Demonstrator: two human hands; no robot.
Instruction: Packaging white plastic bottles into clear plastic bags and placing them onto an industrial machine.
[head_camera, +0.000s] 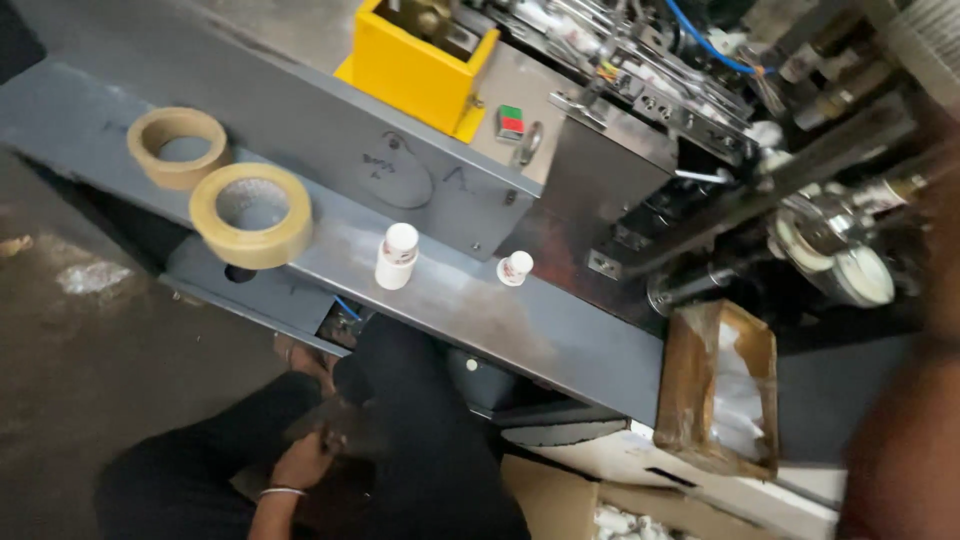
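My left hand (303, 460), with a thin metal bangle at the wrist, rests low in the view against my dark-clothed knee (420, 440). Its fingers are curled and partly hidden, so I cannot tell if it holds anything. Only a blurred forearm (905, 420) of my right side shows at the right edge; the hand itself is out of frame. Above my knee runs a grey metal machine ledge (560, 330). On it stand a small white bottle (397, 256) and a smaller white bottle (515, 268).
Two rolls of brown tape (251, 214) (177, 147) lie on the ledge's left end. A yellow box (415, 68) and machine parts with wires sit behind it. A worn cardboard box (720, 385) with white plastic is at the right. A sandalled foot (305, 358) shows under the ledge.
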